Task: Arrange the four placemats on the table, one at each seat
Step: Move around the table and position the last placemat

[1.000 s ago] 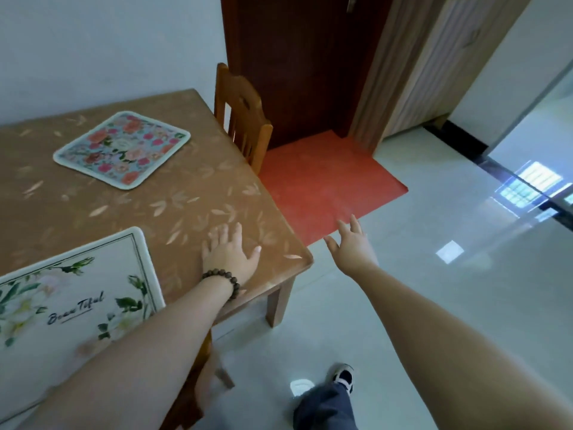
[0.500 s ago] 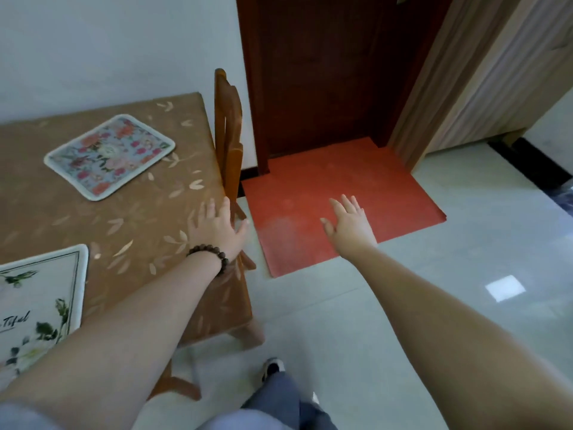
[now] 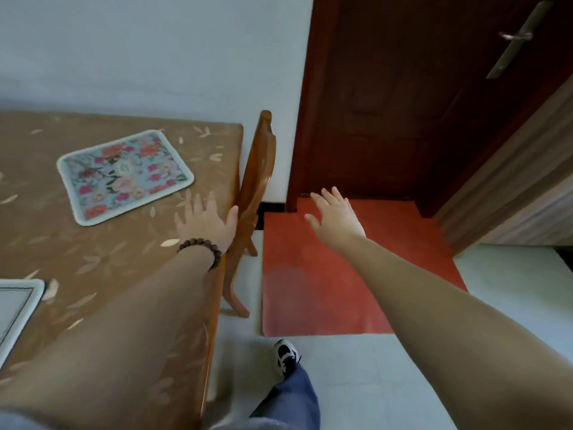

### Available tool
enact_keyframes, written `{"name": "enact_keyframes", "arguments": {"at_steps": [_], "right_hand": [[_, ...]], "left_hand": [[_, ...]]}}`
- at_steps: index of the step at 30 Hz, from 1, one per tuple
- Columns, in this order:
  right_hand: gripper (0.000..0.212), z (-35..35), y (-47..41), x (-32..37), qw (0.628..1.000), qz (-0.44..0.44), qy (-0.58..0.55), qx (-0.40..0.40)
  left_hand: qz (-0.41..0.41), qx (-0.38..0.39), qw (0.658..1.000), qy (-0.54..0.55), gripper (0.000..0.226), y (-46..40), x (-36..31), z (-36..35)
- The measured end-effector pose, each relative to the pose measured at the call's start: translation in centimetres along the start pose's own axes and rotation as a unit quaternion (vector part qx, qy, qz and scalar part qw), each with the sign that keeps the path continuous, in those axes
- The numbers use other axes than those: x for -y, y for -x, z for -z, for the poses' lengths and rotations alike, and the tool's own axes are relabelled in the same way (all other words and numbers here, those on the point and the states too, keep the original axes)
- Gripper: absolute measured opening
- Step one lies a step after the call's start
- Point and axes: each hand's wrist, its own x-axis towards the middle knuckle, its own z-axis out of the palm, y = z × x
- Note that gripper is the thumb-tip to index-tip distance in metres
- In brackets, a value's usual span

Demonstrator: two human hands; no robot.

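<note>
A floral placemat with pink and red flowers lies on the brown leaf-patterned table, toward its far right part. Only a corner of a white placemat with a dark border line shows at the left edge. My left hand, with a bead bracelet on the wrist, hovers flat and empty over the table's right edge, just right of the floral mat. My right hand is spread open in the air over the red floor mat, holding nothing.
A wooden chair is tucked against the table's right side, beside my left hand. A red floor mat lies before a dark wooden door. My shoe stands on pale floor tiles. A white wall runs behind the table.
The view has swung left along the table's right side as I walk. Both hands stayed open and moved forward, the left from the table corner to beside the chair. The white placemat has slid almost out of view.
</note>
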Motion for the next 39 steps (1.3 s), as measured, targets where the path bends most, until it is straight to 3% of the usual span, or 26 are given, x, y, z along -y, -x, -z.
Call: {"name": "enact_keyframes", "arguments": {"at_steps": [3,9,12,18,23,29,35,39], "right_hand": [[0.056,1.6,-6.9,-0.7,0.999,0.039,0.02,0.02],[0.056,3.2,-18.4,0.6,0.991,0.119,0.053,0.026],[0.057,2.7,-23.3,2.7,0.981,0.174,0.083,0.039],[0.057,0.1,-31.7,9.0,0.953,0.29,0.037,0.078],[0.055,-3.1,-37.5,13.6,0.915,0.386,0.003,0.119],[0.054,-6.4,-44.5,18.0,0.848,0.491,0.018,0.197],[0.054,-8.5,-48.1,20.1,0.789,0.562,0.022,0.247],[0.054,-10.1,-48.7,21.2,0.765,0.576,0.024,0.288]], "left_hand": [[0.06,0.026,0.998,0.018,0.073,-4.9,-1.6,-0.4],[0.101,0.013,0.995,0.018,0.074,-11.7,-3.2,0.6],[0.142,0.018,0.989,0.021,0.075,-14.1,-2.2,1.0],[0.249,0.004,0.967,0.044,0.077,-16.7,0.9,0.1],[0.379,-0.012,0.924,0.052,0.078,-18.0,3.5,-1.4],[0.538,-0.039,0.838,0.077,0.078,-19.4,3.5,-2.2],[0.615,-0.053,0.781,0.098,0.079,-20.5,0.5,-3.0],[0.636,-0.054,0.764,0.094,0.079,-21.3,0.0,-3.1]]}}
